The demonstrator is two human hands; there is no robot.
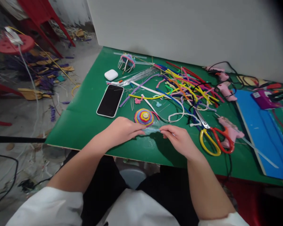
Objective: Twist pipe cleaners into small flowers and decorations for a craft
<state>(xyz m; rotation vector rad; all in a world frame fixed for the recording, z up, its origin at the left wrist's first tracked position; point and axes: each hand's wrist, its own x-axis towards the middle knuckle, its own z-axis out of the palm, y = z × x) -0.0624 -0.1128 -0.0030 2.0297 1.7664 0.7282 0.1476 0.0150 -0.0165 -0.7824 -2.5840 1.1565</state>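
Near the front of the green table, my left hand (pixel 126 128) and my right hand (pixel 176 138) are both closed in a pinch. Between them stretches a short light blue pipe cleaner (pixel 152 129), one end in each hand's fingertips. Just beyond my left fingers lies a round striped coil (pixel 143 116) of yellow, red and blue pipe cleaner, with a dark pink piece (pixel 155 115) beside it. Small twisted pieces, one pink (pixel 138 100) and one light blue (pixel 158 104), rest farther back.
A phone (pixel 110 101) and a white case (pixel 111 74) lie left. Loose pipe cleaners (pixel 179 83) and thin wires (pixel 139 75) cover the back. Scissors (pixel 209 138), pink glue guns (pixel 231 130) and a blue board (pixel 261 131) are right. A pale wall (pixel 191 31) stands behind.
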